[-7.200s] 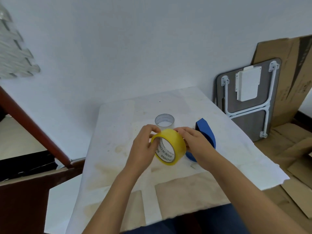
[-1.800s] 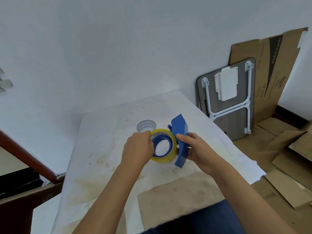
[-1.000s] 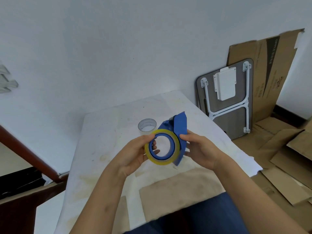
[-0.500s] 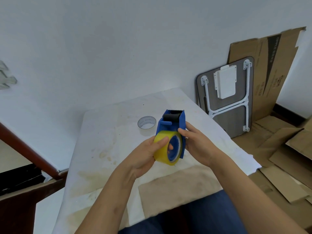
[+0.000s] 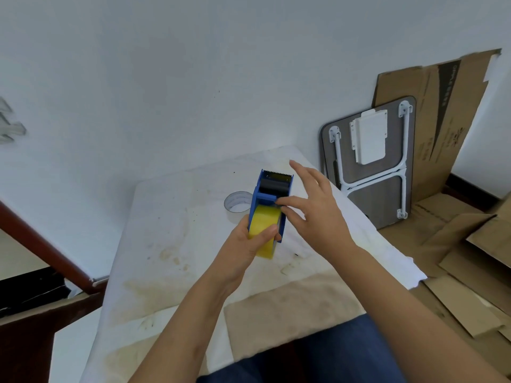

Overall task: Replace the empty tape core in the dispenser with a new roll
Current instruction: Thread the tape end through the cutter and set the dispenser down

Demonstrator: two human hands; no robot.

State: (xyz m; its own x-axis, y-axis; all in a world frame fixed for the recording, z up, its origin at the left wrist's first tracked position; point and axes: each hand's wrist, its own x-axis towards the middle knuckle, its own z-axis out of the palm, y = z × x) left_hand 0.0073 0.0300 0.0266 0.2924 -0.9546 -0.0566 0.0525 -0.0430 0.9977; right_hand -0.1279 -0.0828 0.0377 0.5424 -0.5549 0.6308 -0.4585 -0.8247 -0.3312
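The blue tape dispenser (image 5: 272, 189) is held above the table with its toothed blade pointing away from me. A yellow tape roll (image 5: 265, 226) sits inside its frame. My left hand (image 5: 244, 246) grips the roll and the dispenser's rear from the left, thumb across the yellow tape. My right hand (image 5: 315, 214) hovers at the dispenser's right side, thumb and forefinger pinching at the roll's top edge near the frame; whether they hold the tape end I cannot tell. The empty clear tape core (image 5: 237, 202) stands on the table just behind the dispenser, partly hidden by it.
The white, stained table (image 5: 171, 244) has its edge close to my blue-trousered legs. A folded table (image 5: 370, 158) and flattened cardboard (image 5: 442, 111) lean on the wall at the right. More cardboard lies on the floor. A dark wooden rail runs at the left.
The dispenser has turned so its blade points away. My right hand has left the dispenser's side and now pinches at the roll's top with the other fingers spread.
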